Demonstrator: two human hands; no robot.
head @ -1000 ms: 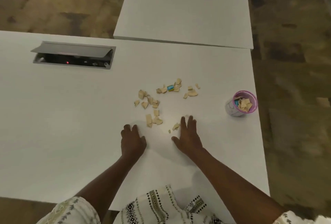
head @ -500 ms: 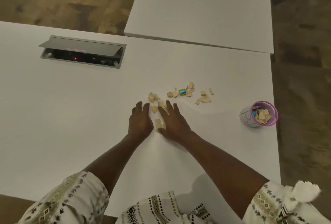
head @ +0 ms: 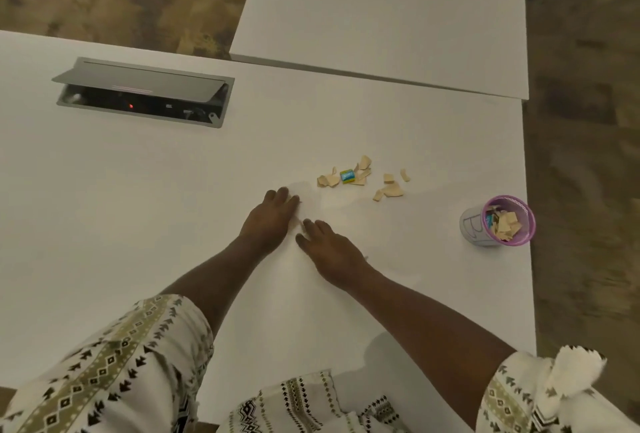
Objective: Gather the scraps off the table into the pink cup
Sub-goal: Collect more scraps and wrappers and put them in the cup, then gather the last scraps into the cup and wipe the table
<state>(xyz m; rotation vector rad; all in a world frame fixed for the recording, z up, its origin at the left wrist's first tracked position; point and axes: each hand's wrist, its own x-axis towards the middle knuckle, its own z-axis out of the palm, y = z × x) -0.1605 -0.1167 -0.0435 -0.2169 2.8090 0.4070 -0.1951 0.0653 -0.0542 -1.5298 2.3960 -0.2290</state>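
Your left hand and right hand lie flat over hidden scraps, grip unclear; a fast sweep could tip the pink cup at the table edge.

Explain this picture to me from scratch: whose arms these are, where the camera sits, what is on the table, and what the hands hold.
There is no machine here. A person wears one camera on the head, looking down at their own arms. The left hand and right hand lie palm down, close together on the white table, apparently raking tan scraps between them; most are hidden underneath, so a real grip cannot be confirmed. More loose scraps and a small blue-green piece lie farther away. The pink cup at the right edge already holds scraps. A grey socket box with its lid open is set into the tabletop.
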